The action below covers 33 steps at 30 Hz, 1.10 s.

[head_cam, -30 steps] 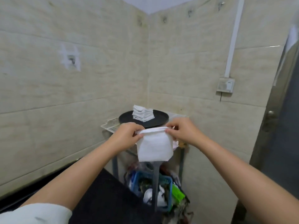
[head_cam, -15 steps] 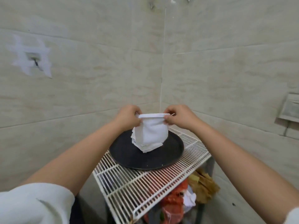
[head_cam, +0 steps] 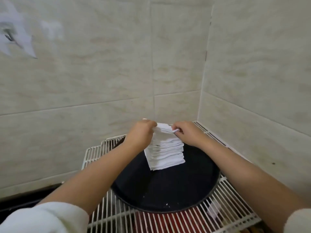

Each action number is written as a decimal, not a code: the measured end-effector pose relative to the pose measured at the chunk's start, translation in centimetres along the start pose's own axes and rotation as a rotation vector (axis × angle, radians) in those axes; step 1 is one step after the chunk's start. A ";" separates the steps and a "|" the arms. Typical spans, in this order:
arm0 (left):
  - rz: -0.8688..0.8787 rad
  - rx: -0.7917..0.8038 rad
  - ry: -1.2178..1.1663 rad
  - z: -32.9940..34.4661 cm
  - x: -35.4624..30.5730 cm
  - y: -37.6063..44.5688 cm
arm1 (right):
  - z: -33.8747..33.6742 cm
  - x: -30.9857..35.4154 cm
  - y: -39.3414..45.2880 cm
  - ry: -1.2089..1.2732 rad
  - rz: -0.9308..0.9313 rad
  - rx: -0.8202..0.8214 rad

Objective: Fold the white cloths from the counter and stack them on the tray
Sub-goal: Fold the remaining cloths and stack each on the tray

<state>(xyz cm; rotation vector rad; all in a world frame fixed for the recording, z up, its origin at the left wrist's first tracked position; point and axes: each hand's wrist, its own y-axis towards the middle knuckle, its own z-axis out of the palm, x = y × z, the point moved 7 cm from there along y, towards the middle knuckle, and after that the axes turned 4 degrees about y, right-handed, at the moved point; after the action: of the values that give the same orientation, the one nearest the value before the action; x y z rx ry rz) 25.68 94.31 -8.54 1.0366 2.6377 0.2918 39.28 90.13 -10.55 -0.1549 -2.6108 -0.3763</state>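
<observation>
Light: soft, even, diffuse, source unseen | Shadows: faint | Glare: none, white cloth stack (head_cam: 165, 149) nearly blown out | Blur: slight motion smear, wall patch (head_cam: 16, 39) top left streaked | Distortion: wide-angle, tile lines bowing at edges, sleeves (head_cam: 45, 217) soft

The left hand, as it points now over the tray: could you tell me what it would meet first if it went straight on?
Probably the tiled wall behind the rack. The left hand pinches the top folded cloth on the stack and points away from the camera; depth is unclear.

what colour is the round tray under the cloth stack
Black, clearest in the head view: the tray on the white wire rack.
</observation>
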 end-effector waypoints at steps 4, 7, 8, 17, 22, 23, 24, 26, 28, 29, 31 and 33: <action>0.002 0.066 0.099 0.9 0.1 -0.7 | 0.7 -1.1 -0.2 0.009 -0.047 0.080; 0.013 0.100 0.132 1.4 -0.2 -1.1 | 1.1 -2.1 -0.5 -0.015 -0.059 0.149; 0.025 0.116 0.122 1.6 -0.5 -1.3 | 1.3 -2.2 -0.7 -0.036 -0.058 0.179; -0.062 -0.055 0.039 -3.1 -0.8 -6.9 | 0.1 3.1 -2.6 -0.217 -0.043 0.248; -0.284 -0.164 0.126 -11.0 6.3 -16.3 | 1.1 18.3 -5.3 -0.178 -0.258 0.107; -0.344 -0.170 0.155 -12.5 8.4 -19.3 | 2.2 22.0 -6.2 -0.147 -0.328 0.083; -0.406 -0.183 0.190 -14.2 10.6 -22.6 | 3.4 25.8 -7.1 -0.119 -0.392 0.071; -0.545 -0.227 0.262 -17.8 15.1 -30.1 | 6.5 33.6 -9.3 -0.075 -0.511 0.062; -0.708 -0.275 0.349 -21.7 19.4 -38.4 | 9.7 42.0 -12.1 -0.037 -0.632 0.063; -0.789 -0.284 0.405 -23.6 21.4 -42.6 | 11.2 46.3 -13.7 -0.013 -0.696 0.063; -0.940 -0.269 0.533 -27.2 24.7 -51.0 | 14.3 54.5 -17.5 0.012 -0.812 0.089; -1.068 -0.247 0.641 -30.1 27.1 -59.0 | 17.6 61.9 -21.5 0.023 -0.917 0.138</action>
<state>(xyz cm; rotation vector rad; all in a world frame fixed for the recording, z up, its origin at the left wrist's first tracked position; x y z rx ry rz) -40.61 68.07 -2.76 -0.7022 3.1108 0.7289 -26.49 77.25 -0.22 1.1071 -2.5170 -0.4812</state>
